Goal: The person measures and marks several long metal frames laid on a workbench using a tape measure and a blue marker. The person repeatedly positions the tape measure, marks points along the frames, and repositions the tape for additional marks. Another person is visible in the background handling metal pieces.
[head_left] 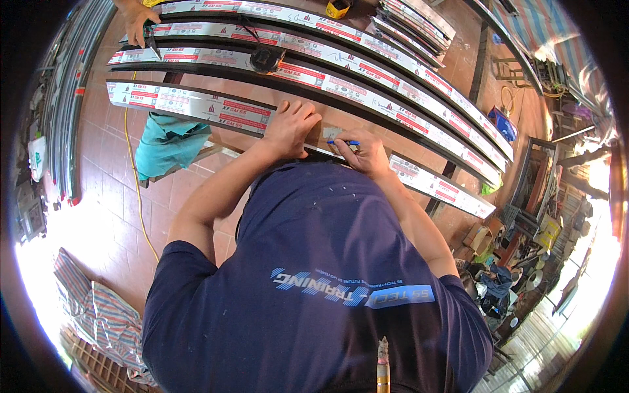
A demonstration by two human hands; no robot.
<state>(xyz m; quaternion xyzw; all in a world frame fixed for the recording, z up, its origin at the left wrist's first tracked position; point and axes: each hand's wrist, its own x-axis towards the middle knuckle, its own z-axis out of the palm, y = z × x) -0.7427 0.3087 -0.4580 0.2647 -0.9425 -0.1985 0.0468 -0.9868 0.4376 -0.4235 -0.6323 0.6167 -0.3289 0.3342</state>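
Note:
A long, film-wrapped metal profile (190, 108), white with red print, lies crosswise in front of me. My left hand (291, 128) grips it near the middle, fingers bent over its edge. Just to the right, my right hand (365, 154) holds a blue pen (348, 143) low over the same profile. Between the hands is a small pale patch (331, 132) whose kind I cannot make out. My shirt hides part of the profile's near edge. Beyond it, a black tape measure (266, 60) rests on another such profile (327, 82).
More wrapped profiles (295, 36) lie parallel farther off. At the far left, another person's hand (135, 25) holds a dark pointed tool (154, 47). Teal cloth (167, 145) hangs under the near profile's left part. A yellow cable (139, 196) runs along the tiled floor.

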